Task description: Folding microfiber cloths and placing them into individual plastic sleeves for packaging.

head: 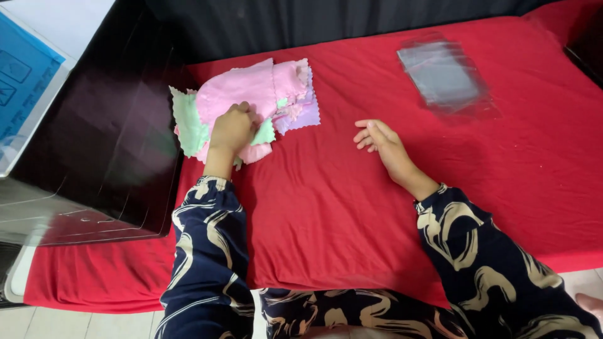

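Observation:
A loose pile of small cloths [251, 94] with zigzag edges, pink, pale green and lilac, lies on the red cloth-covered table [352, 207] at the upper left. My left hand [231, 129] rests on the near side of the pile, fingers curled into the cloths and pinching a pink one. Palm down on the bare red surface to the right of the pile lies my right hand [377, 139], its fingers loosely bent and holding nothing. Both arms wear dark blue sleeves with a cream swirl pattern.
A stack of clear plastic bags [445, 76] lies at the back right of the table. A dark, shiny plastic-covered box [107, 132] stands at the left, touching the pile's edge. A blue and white panel [25, 75] sits far left. Black fabric runs along the back.

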